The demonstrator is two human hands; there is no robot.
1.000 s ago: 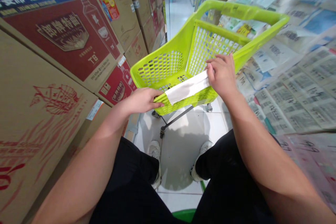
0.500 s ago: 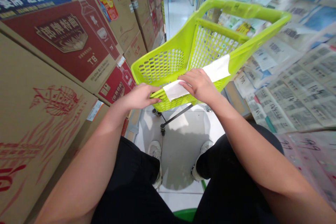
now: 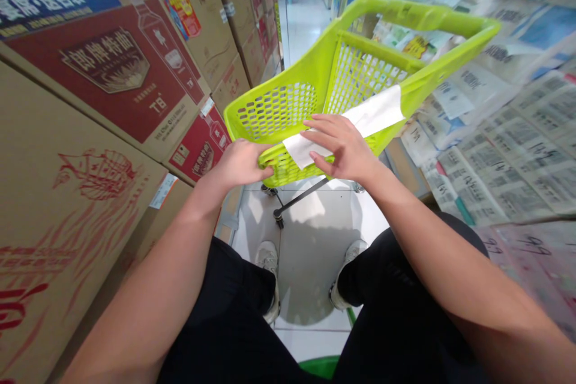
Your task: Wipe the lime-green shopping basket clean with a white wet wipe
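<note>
At the far left, stacked cartons (image 3: 112, 72) stand beside the aisle, flanking the green shopping cart (image 3: 321, 57), which takes up the middle, angled so that its handle lies at the far right and its lower end comes nearest the person. The left hand (image 3: 243, 163) is closed around the near-left corner of the cart's rim, 1 finger over the edge and the thumb below it; this grip looks meant to steady the light-looking basket, whose wheeled base could otherwise swivel or roll. Just to the right of that hand, a white cloth (image 3: 375, 111) is draped along the near edge of the rim, its left end hanging over the outside close to the gripped corner and its right end reaching partway towards the handle. Laid flat that way, it seems able to cover the top and outer face of the edge at once. The right hand (image 3: 344, 147) lies across the cloth's middle, loosely spread rather than clenched, with the thumb on the outer side; how firmly it presses, I cannot tell. To the right of the cart, bagged packs (image 3: 517, 150) with handwritten prices line the aisle. Compared with 1.0 s ago, the right hand is farther left along the near edge, and the cloth's right part, then under the hand, now shows. Since 0.5 s ago the fingers have fanned wider, while the left hand and the cart have hardly shifted.
</note>
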